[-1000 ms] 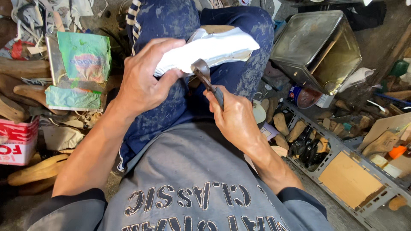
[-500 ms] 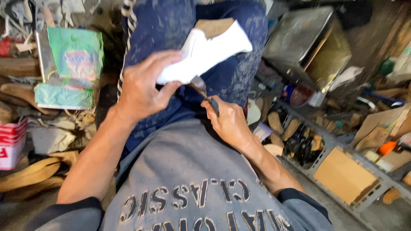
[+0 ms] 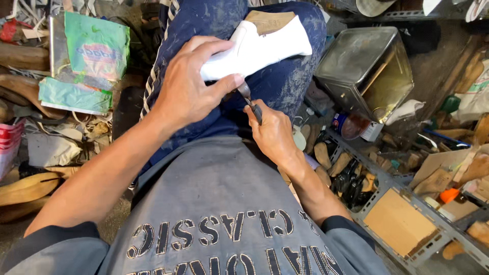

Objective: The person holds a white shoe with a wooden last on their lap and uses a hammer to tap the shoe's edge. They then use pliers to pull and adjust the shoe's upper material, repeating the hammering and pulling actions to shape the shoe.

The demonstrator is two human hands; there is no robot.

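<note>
White shoe, pointing upper right

A cluttered workshop floor surrounds the seat. A square metal tin stands at the right above a slotted-angle metal rack holding wooden shoe lasts and cardboard. A green bag lies left.

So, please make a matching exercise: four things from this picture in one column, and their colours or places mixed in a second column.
Things:
1. shoe upper
2. metal tin
3. left hand
4. right hand

Descriptions:
A. holds a dark tool
B. white, resting on the lap
C. grips the white piece
D. open, tilted, at the right

Pairs: 1-B, 2-D, 3-C, 4-A
</note>
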